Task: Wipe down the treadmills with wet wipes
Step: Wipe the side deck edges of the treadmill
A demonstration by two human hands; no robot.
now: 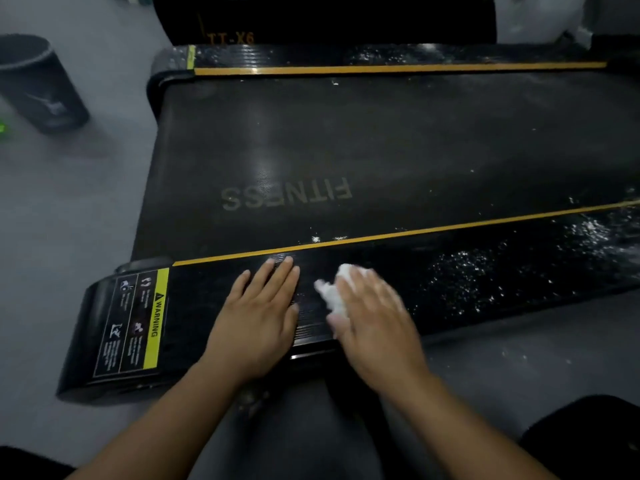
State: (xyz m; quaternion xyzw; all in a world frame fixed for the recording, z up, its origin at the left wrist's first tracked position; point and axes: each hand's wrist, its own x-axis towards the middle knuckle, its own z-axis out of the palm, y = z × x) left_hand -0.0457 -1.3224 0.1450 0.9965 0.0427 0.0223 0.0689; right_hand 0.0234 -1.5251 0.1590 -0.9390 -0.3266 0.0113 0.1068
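Note:
A black treadmill lies across the view, its belt (346, 150) printed with FITNESS and edged by yellow lines. On the near side rail (467, 271) my left hand (259, 313) rests flat with fingers straight. Just to its right, my right hand (374, 313) presses a crumpled white wet wipe (329, 292) onto the rail; this hand is blurred. White specks and smears cover the rail to the right of the wipe.
A yellow and black warning label (138, 320) sits at the rail's left end. A dark cylindrical bin (41, 84) stands on the grey floor at the far left. The far side rail (381, 57) also shows white specks. A dark box marked TT-X6 (311, 19) stands behind.

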